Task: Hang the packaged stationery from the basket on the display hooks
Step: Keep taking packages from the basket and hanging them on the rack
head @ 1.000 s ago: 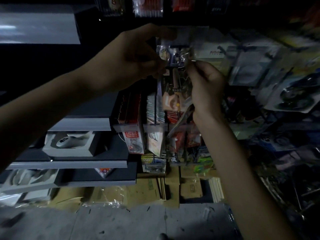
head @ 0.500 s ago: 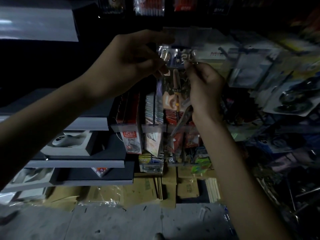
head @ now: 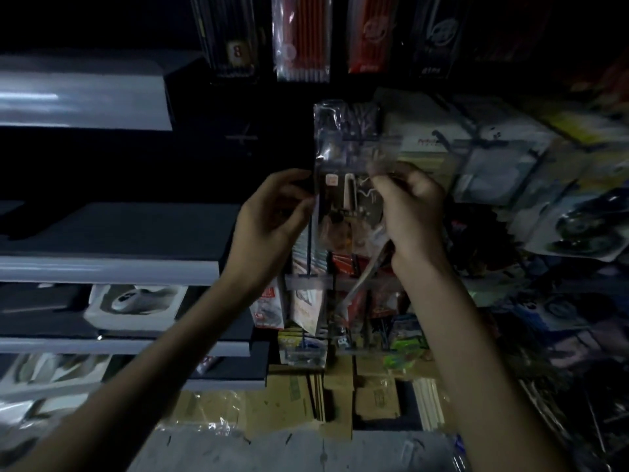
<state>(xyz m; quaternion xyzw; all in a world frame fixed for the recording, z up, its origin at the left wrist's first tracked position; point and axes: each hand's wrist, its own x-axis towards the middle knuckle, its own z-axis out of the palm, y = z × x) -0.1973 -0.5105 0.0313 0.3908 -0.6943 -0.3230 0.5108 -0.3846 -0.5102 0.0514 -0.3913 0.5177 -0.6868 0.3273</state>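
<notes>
Grey shelves (head: 109, 267) step down on my left, a white boxed mouse (head: 136, 303) sitting on one. Below, flattened cardboard boxes (head: 296, 400) and crinkled clear plastic (head: 200, 417) lie on the grey floor (head: 238, 451).

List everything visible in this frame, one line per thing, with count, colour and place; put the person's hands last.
clear packaged stationery: one, transparent with dark contents, centre, held up at the display
pencil packs: about four showing, dark, orange-red and red, hanging along the top
hanging packets: several, red, white and mixed, below the hands; exact count unclear
blister-packed goods: several, pale with dark contents, right side; too dim to count
shelves: about four, grey edges, left side
white boxed item: one, on a left shelf
cardboard boxes: several, brown, on the floor at bottom centre
left hand: one, gripping the pack's left edge
right hand: one, gripping the pack's right edge
</notes>
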